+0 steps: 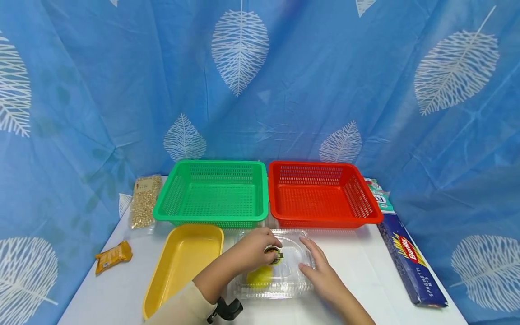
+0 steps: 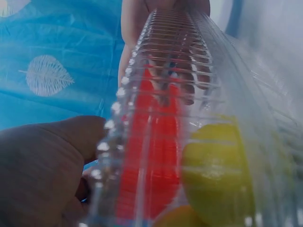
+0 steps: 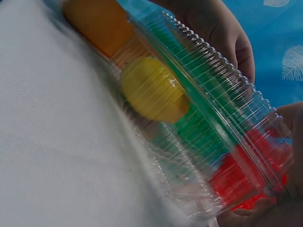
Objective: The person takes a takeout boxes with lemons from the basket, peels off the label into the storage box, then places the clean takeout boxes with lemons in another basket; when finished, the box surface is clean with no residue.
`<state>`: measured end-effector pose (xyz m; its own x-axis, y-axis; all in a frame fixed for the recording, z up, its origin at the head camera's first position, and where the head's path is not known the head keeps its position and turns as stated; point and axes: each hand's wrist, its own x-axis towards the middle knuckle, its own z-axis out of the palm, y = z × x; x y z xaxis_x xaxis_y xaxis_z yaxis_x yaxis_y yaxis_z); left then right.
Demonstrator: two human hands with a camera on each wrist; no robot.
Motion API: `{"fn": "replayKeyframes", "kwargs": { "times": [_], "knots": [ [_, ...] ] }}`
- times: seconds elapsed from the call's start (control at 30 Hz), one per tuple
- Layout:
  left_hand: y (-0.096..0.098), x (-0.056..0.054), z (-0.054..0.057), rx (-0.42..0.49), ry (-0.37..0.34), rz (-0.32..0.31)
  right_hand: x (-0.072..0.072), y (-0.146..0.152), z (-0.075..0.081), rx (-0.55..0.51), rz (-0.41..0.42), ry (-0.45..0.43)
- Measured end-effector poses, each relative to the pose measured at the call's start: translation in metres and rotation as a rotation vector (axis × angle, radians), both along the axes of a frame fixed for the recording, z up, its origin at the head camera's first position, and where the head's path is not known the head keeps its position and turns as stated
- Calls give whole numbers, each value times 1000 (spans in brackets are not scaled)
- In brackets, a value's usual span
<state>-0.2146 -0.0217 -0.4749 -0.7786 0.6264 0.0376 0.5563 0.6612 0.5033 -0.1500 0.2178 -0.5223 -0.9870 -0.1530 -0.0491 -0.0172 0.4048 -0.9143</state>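
Note:
A clear plastic clamshell box (image 1: 290, 289) stands on the white table, with a yellow lemon-like fruit (image 3: 152, 90) visible through its ribbed wall. My left hand (image 1: 253, 250) is over the lid, fingers bent, fingertips at a round black-and-gold label (image 1: 277, 260). Whether they pinch anything there is hidden. In the left wrist view its thumb (image 2: 90, 137) touches the lid's edge. My right hand (image 1: 322, 271) holds the box's right end, thumb and fingers spread around the rim. The red showing through the wall (image 2: 151, 165) is the basket behind.
Behind the box stand a green basket (image 1: 211, 222) and a red basket (image 1: 325, 221). A yellow tray (image 1: 178, 271) is at left, beside an orange packet (image 1: 113, 257) and a bag of grains (image 1: 144, 203). A blue spaghetti box (image 1: 414, 262) lies along the right edge.

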Motion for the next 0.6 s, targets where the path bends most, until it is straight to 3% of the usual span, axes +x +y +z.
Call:
{"fn": "replayKeyframes", "kwargs": {
  "times": [0.17, 0.6],
  "knots": [
    [1, 0, -4, 10, -6, -2, 1, -2, -4, 11, -14, 23],
    [5, -5, -9, -29, 59, -13, 0, -1, -11, -3, -29, 38]
  ]
}}
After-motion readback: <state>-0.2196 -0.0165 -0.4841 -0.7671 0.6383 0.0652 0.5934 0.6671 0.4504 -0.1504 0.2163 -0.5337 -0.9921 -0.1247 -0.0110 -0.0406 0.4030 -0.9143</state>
